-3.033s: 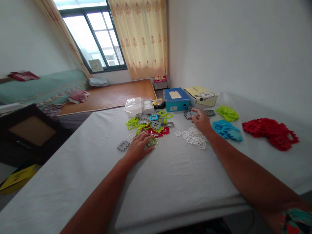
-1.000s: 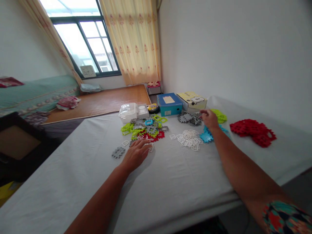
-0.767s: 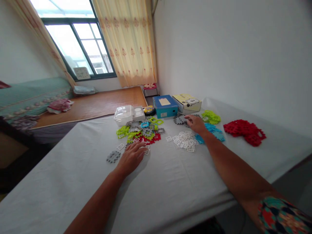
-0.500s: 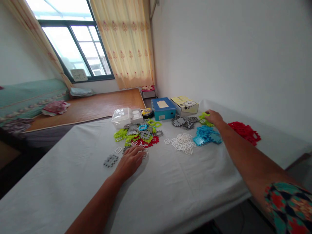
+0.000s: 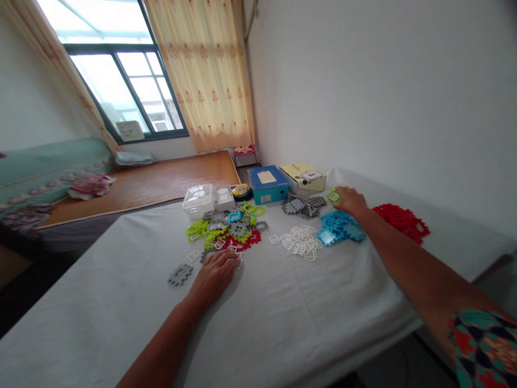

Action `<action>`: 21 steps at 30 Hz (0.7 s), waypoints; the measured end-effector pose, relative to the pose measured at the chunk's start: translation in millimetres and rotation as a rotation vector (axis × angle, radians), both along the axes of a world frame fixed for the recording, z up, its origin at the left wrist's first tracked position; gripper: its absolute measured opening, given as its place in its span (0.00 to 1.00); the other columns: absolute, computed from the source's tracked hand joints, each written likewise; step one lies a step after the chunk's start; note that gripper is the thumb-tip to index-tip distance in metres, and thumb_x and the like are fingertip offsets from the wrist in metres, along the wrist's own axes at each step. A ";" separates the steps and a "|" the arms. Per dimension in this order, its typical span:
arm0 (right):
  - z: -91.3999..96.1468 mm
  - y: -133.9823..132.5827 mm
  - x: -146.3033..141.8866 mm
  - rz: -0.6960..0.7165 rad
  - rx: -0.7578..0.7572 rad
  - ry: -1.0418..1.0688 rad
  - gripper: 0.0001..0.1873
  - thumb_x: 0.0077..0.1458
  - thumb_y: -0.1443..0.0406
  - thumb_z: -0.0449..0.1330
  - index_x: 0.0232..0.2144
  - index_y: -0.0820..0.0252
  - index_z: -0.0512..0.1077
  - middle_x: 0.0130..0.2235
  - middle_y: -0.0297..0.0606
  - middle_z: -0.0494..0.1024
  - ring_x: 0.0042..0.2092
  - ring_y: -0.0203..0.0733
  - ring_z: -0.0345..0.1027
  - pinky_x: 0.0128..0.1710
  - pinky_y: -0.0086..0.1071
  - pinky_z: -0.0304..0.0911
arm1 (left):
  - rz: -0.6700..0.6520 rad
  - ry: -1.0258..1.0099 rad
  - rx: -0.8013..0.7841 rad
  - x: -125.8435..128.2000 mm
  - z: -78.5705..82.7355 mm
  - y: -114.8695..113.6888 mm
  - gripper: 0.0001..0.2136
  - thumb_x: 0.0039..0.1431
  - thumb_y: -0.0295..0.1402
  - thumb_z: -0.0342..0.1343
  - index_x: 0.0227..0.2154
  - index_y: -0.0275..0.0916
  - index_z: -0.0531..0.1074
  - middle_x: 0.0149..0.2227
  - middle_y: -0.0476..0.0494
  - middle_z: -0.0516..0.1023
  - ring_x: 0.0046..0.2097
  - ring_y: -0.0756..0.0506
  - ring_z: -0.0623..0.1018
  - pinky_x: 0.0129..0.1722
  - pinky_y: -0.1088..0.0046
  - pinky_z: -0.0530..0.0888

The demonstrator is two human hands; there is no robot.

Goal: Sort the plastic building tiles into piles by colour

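Note:
My left hand [image 5: 216,274] lies palm down on the white cloth, fingers stretched out at the near edge of a mixed pile of plastic interlocking pieces. A white window-shaped piece [image 5: 239,261] shows partly beside its fingertips. The pile holds lime green [image 5: 196,229], grey [image 5: 239,230] and red [image 5: 254,237] pieces. At the far right, my right hand [image 5: 351,201] is curled over green pieces [image 5: 333,196], covering most of them. Its fingertips are hidden. Nearest to it are a heap of blue pieces [image 5: 341,227] and a heap of red pieces [image 5: 399,222].
White window pieces [image 5: 301,241] lie mid-table, dark grey pieces [image 5: 302,206] behind them. A blue box [image 5: 269,185], a yellow box [image 5: 304,178], a clear plastic box [image 5: 198,201] and a round tin [image 5: 242,192] line the back. A grey piece [image 5: 180,275] lies at left.
My right hand has moved slightly left over the green pieces and covers more of them. My left hand stays by the mixed pile. The view has tilted a little upward.

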State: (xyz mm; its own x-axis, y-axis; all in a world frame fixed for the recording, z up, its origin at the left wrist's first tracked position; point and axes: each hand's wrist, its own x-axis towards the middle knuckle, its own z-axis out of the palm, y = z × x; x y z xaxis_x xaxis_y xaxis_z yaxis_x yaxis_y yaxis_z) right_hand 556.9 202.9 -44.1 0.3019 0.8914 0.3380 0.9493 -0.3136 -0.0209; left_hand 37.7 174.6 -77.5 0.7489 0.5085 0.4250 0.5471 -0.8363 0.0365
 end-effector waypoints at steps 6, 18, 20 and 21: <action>7.9 -35.1 -89.2 0.672 0.116 -0.004 0.35 0.49 0.68 0.60 0.60 0.63 0.60 0.57 0.49 0.69 0.56 0.52 0.62 0.57 0.44 0.59 | -0.001 -0.014 -0.005 -2.3 -4.4 3.3 0.13 0.63 0.28 0.49 0.46 0.44 0.74 0.49 0.44 0.77 0.53 0.44 0.73 0.53 0.64 0.69; -0.1 -50.2 -132.8 0.731 0.197 0.051 0.34 0.53 0.64 0.58 0.62 0.60 0.58 0.56 0.46 0.70 0.54 0.53 0.62 0.53 0.45 0.61 | 0.008 0.004 -0.046 0.6 -3.0 -1.6 0.12 0.63 0.28 0.48 0.46 0.43 0.74 0.48 0.43 0.77 0.52 0.44 0.73 0.54 0.63 0.69; 6.3 -42.6 -112.3 0.626 0.191 0.059 0.32 0.53 0.61 0.58 0.60 0.61 0.60 0.57 0.47 0.70 0.55 0.54 0.62 0.54 0.45 0.59 | 0.004 0.024 -0.053 3.6 1.4 -5.2 0.12 0.63 0.28 0.48 0.45 0.43 0.74 0.48 0.43 0.77 0.52 0.44 0.73 0.53 0.63 0.70; 9.7 -37.7 -97.0 0.546 0.183 0.061 0.31 0.54 0.60 0.57 0.59 0.62 0.61 0.57 0.47 0.70 0.55 0.55 0.61 0.54 0.45 0.58 | 0.000 0.041 -0.060 5.5 3.8 -7.5 0.12 0.63 0.28 0.49 0.45 0.43 0.74 0.48 0.44 0.77 0.53 0.44 0.73 0.53 0.63 0.70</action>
State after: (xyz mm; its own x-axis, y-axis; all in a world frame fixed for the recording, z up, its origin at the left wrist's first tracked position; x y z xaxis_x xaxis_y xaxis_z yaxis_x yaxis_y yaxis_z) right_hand 459.9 165.2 -34.4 -0.1613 0.8519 0.4982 0.9679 0.2352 -0.0888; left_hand 43.3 167.2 -73.8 0.7651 0.5321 0.3626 0.5493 -0.8332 0.0636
